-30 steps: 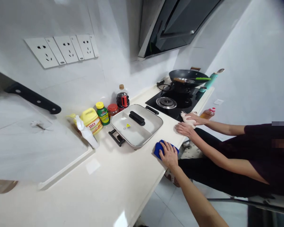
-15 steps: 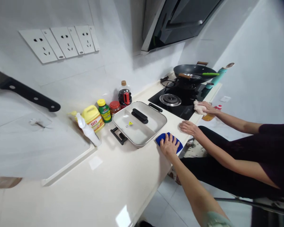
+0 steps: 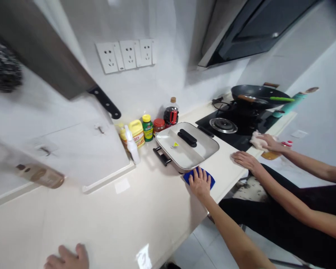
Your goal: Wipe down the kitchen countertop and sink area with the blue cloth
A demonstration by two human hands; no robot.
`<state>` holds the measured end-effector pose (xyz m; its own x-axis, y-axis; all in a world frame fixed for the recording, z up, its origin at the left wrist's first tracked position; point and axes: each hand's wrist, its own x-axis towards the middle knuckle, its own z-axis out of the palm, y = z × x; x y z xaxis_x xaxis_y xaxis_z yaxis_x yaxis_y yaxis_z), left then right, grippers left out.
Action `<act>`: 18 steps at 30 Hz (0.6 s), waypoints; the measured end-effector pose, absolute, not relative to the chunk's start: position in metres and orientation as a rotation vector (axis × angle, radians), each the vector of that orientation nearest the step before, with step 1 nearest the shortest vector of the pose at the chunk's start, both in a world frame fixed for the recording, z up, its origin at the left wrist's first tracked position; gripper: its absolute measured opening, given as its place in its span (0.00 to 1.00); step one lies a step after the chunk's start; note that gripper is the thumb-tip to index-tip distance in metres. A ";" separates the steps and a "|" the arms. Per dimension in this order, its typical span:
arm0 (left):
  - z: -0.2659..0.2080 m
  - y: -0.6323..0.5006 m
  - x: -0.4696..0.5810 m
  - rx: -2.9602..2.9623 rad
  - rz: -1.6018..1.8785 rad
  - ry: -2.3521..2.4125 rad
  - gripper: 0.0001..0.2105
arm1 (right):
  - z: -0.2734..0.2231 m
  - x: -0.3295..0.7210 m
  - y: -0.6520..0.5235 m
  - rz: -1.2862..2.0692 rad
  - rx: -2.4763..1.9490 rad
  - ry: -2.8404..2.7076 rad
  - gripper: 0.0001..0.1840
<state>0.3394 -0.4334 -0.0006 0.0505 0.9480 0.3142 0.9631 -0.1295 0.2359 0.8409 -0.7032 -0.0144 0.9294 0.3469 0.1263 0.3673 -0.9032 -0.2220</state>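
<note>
My right hand [image 3: 201, 184] presses a blue cloth [image 3: 188, 176] onto the pale countertop [image 3: 106, 220], its fingers spread over the top. The cloth lies right against the near edge of a rectangular electric pan [image 3: 168, 144] with a clear lid and black handles. At the bottom left, my left hand [image 3: 67, 257] rests on the counter, fingers apart and holding nothing; its wrist is out of view. On the right, a co-worker's hand [image 3: 268, 144] holds a pale cloth [image 3: 256, 140] at the hob's edge, and their other hand [image 3: 245, 160] lies flat on the counter.
Behind the pan stand a dark sauce bottle [image 3: 171, 113], a red-lidded jar [image 3: 158, 125], a green bottle [image 3: 147, 129], a yellow jug [image 3: 137, 132] and a white spray bottle [image 3: 132, 145]. A wok [image 3: 254, 93] sits on the black hob [image 3: 240, 138]. A cleaver [image 3: 106, 102] hangs at upper left.
The view has turned left, so the scene sits further right. My right hand and the blue cloth have slid left along the pan's near edge. My left hand has come into view.
</note>
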 end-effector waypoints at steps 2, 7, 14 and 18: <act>0.003 -0.437 0.341 -2.230 -0.643 -2.057 0.36 | -0.018 0.816 -0.709 -0.175 -2.828 -0.570 0.35; 0.010 -0.443 0.340 -2.235 -0.719 -2.048 0.37 | -0.039 0.735 -0.711 -0.321 -2.717 -0.767 0.35; 0.011 -0.443 0.336 -2.265 -0.673 -2.099 0.37 | -0.047 0.648 -0.674 -0.246 -2.575 -1.031 0.34; 0.011 -0.443 0.336 -2.266 -0.681 -2.078 0.37 | -0.037 0.656 -0.644 -0.200 -2.533 -1.105 0.33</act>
<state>0.3361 -0.4427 0.0110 0.0355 0.9511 0.3067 0.9481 -0.1290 0.2905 0.6562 -0.6439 -0.0370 0.6828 0.6780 0.2721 0.7304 -0.6249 -0.2757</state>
